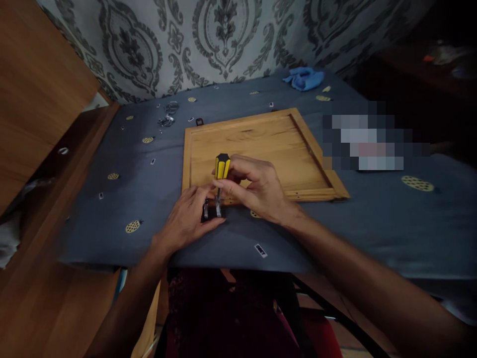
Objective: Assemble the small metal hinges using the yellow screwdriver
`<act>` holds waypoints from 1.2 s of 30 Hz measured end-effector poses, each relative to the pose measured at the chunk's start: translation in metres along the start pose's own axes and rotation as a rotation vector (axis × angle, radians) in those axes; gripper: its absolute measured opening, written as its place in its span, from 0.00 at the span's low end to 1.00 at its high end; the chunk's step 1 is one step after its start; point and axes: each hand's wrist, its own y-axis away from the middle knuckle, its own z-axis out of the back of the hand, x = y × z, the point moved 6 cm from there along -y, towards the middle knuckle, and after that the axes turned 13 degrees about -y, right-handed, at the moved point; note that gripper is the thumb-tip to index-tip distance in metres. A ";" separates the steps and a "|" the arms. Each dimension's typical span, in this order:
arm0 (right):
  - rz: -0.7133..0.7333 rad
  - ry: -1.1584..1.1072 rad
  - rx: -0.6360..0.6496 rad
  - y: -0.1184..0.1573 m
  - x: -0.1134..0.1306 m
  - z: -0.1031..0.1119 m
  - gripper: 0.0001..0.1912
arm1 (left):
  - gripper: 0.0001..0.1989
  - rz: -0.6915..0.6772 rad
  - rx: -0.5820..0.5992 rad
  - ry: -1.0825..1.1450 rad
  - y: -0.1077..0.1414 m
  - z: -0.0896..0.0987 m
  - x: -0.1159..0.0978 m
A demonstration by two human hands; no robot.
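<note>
A wooden framed panel lies flat on the cloth-covered table. My right hand grips a screwdriver by its yellow-and-black handle, holding it upright. The shaft points down at a silver metal fitting at the panel's near left edge. My left hand is closed around this fitting, with fingers over the panel's edge and the thumb below. Its exact kind is partly hidden by the fingers. Where the screwdriver tip meets the fitting is too small to make out.
Small metal pieces lie on the blue-grey cloth at the back left. A small black piece is behind the panel. A crumpled blue cloth lies at the back, before a patterned curtain. Wooden furniture stands left.
</note>
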 end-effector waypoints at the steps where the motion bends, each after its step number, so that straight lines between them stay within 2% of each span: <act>1: -0.003 0.006 -0.007 0.000 -0.001 0.000 0.14 | 0.26 0.001 0.001 -0.001 0.000 0.000 0.000; 12: -0.022 0.086 -0.086 0.001 -0.001 0.001 0.21 | 0.27 0.012 0.012 -0.003 0.001 -0.002 0.002; 19: -0.055 0.063 -0.155 0.003 -0.002 0.000 0.17 | 0.28 0.023 0.019 0.001 0.000 -0.002 0.002; 22: -0.044 0.041 -0.108 0.001 -0.002 -0.001 0.16 | 0.26 0.020 0.016 0.010 0.000 -0.002 0.002; 25: -0.034 0.032 -0.078 0.000 -0.003 -0.001 0.20 | 0.22 0.017 0.016 0.015 0.001 -0.002 0.002; 31: 0.023 0.144 -0.123 0.003 -0.003 -0.001 0.20 | 0.21 0.014 0.019 0.019 0.001 -0.001 0.001; 36: 0.100 0.209 -0.165 0.004 0.001 -0.002 0.25 | 0.22 -0.005 0.000 0.006 0.001 0.000 -0.001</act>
